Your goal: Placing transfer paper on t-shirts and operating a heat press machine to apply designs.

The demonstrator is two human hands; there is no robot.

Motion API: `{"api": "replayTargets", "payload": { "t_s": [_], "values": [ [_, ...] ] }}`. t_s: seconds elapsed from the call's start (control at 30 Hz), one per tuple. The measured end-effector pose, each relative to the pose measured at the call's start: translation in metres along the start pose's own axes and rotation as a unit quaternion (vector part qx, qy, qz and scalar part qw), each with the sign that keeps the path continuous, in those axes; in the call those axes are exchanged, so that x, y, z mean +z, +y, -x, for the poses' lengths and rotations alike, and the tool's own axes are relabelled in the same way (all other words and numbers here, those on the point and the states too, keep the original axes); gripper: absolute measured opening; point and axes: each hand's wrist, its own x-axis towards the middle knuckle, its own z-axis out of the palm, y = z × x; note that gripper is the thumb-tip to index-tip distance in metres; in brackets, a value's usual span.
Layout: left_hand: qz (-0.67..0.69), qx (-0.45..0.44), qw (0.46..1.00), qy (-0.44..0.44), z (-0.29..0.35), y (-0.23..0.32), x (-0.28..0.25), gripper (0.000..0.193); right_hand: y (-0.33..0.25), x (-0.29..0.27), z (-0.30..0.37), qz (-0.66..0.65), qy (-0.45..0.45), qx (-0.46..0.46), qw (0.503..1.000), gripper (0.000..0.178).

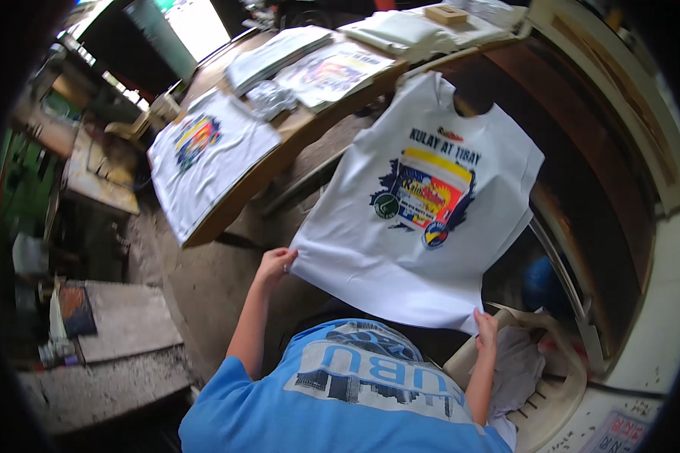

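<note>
A white shirt piece (408,226) with a colourful printed design hangs spread out before me, its neck opening at the far end. My left hand (278,264) is closed, pinching the near left corner of its hem. With the fingers of my right hand (486,330) I grip the near right corner. Between the two hands the hem sags a little. The far end lies up against or over a dark brown surface; whether it rests there cannot be made out.
Left of the shirt piece, a similar printed white piece (196,155) drapes over the edge of a curved wooden table (291,147). Folded white cloth (279,57) and a printed stack (336,72) lie farther back. A beige plastic chair (570,377) with grey cloth (517,362) stands by my right arm.
</note>
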Motion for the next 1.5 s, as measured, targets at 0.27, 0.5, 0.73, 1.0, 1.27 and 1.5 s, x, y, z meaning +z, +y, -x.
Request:
{"api": "replayTargets", "payload": {
  "t_s": [0.27,0.5,0.73,1.0,1.27,1.5],
  "values": [
    [0.206,0.235,0.943,0.116,0.053,0.06,-0.093,0.02,-0.15,0.096,0.014,-0.077,-0.164,-0.184,0.966,0.018],
    [0.27,0.321,0.88,0.223,0.093,0.091,-0.207,0.019,-0.221,0.247,0.047,-0.077,-0.276,-0.253,0.924,0.01],
    [0.295,0.441,0.785,0.319,0.156,0.113,-0.336,0.014,-0.285,0.428,0.102,-0.086,-0.404,-0.317,0.854,0.015],
    [0.242,0.523,0.683,0.448,0.194,0.167,-0.415,0.012,-0.363,0.559,0.132,-0.051,-0.445,-0.351,0.823,0.022],
    [0.138,0.302,0.883,0.331,0.052,0.26,-0.533,0.017,-0.428,0.814,0.101,0.186,-0.624,-0.23,0.723,0.026],
    [0.284,0.597,0.658,0.362,-0.006,0.406,-0.634,0.024,-0.486,0.95,0.107,-0.114,-0.576,-0.413,0.696,0.02]
  ]
}}
